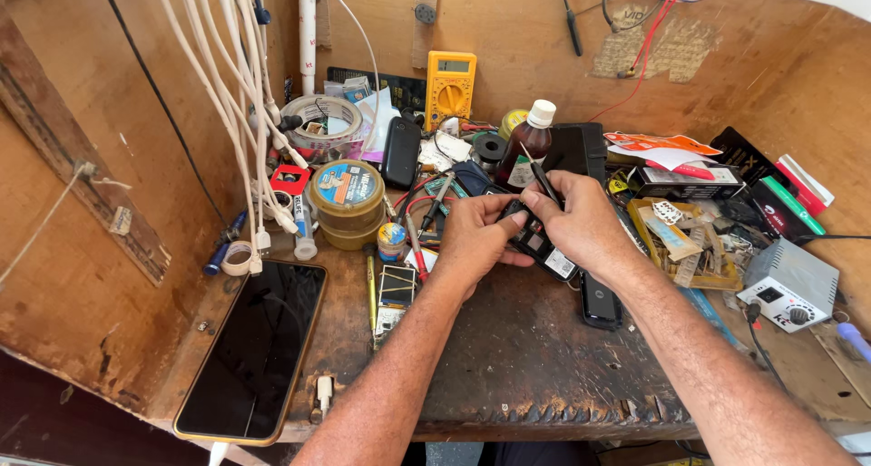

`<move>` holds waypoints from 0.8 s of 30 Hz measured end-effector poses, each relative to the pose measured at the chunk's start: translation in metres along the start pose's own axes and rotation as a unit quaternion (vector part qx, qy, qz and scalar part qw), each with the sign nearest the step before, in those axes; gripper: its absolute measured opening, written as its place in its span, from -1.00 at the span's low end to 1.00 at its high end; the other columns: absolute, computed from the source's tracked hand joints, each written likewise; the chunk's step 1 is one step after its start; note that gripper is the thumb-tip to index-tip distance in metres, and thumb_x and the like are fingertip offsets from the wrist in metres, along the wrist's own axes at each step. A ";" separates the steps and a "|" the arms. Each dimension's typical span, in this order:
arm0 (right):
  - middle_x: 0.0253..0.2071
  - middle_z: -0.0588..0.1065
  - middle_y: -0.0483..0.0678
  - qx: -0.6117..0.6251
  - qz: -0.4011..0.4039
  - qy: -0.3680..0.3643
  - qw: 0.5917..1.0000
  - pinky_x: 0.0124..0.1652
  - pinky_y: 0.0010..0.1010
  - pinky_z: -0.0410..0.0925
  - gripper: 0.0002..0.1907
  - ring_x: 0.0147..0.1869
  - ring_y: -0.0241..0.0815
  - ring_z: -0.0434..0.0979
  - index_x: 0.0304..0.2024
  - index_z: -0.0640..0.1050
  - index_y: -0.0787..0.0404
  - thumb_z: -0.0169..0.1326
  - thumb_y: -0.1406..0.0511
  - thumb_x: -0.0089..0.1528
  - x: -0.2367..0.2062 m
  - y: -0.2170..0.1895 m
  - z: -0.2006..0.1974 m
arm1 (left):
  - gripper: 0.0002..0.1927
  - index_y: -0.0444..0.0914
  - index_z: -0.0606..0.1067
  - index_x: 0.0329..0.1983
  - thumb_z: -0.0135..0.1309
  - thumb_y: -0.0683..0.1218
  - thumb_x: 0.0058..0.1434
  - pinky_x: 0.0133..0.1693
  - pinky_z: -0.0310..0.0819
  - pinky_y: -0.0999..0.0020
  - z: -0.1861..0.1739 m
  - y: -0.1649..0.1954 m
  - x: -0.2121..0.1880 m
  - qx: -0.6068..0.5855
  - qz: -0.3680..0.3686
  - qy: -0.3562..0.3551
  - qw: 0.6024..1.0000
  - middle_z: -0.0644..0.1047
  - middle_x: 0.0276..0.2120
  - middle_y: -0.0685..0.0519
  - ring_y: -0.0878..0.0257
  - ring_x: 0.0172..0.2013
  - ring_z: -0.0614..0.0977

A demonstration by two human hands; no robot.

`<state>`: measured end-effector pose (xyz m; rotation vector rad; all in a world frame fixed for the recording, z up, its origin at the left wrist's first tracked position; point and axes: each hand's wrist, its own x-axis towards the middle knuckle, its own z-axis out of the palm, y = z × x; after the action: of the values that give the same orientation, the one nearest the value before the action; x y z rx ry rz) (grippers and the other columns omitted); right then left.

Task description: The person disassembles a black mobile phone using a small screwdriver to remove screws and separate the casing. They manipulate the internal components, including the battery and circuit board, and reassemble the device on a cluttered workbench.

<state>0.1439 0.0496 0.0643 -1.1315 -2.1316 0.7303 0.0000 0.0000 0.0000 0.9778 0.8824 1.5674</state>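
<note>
Both my hands meet over the middle of a worn wooden workbench [526, 357]. My left hand [474, 235] grips the near end of a small opened black phone body [537, 242]. My right hand [581, 221] closes over the phone's far end and also pinches a thin dark tool [543, 180] that sticks up toward the back. A second small black phone [600, 301] lies flat on the bench just below my right wrist.
A large smartphone [254, 348] with a dark screen lies at front left. Behind stand stacked round tins [346, 203], a tape roll [319, 121], a yellow multimeter [450, 85], a brown bottle [526, 144] and a black phone [400, 152]. A white control box [787, 284] and boxes crowd the right.
</note>
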 end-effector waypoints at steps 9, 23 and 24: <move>-0.35 0.60 0.12 -0.098 -0.004 0.026 0.995 -0.23 -0.20 0.38 -0.74 -0.25 -0.14 0.62 -0.16 0.61 0.31 0.13 0.22 0.28 0.002 -0.022 0.005 | -0.65 -0.43 0.54 0.13 0.07 -0.22 0.29 -0.41 0.75 0.29 0.002 0.006 -0.002 -0.001 -0.013 0.014 1.000 0.65 -0.26 -0.04 0.24 -0.35 0.69; -0.37 0.61 0.08 -0.088 -0.005 0.012 0.996 -0.27 -0.23 0.38 -0.74 -0.30 -0.21 0.57 -0.15 0.63 0.30 0.13 0.21 0.28 0.004 -0.019 0.007 | -0.69 -0.42 0.56 0.07 0.08 -0.21 0.28 -0.41 0.76 0.28 0.003 0.009 -0.005 0.008 -0.008 0.023 1.000 0.64 -0.28 -0.03 0.25 -0.36 0.68; -0.37 0.62 0.07 -0.086 -0.006 0.011 0.996 -0.26 -0.24 0.38 -0.74 -0.30 -0.22 0.58 -0.14 0.63 0.29 0.13 0.21 0.28 0.004 -0.019 0.007 | -0.69 -0.42 0.56 0.07 0.08 -0.21 0.28 -0.41 0.75 0.28 0.003 0.009 -0.005 0.006 -0.009 0.022 1.000 0.64 -0.27 -0.02 0.25 -0.36 0.68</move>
<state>0.1274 0.0424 0.0745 -1.2084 -2.2150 0.5342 0.0002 -0.0067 0.0089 0.9453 0.9297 1.5756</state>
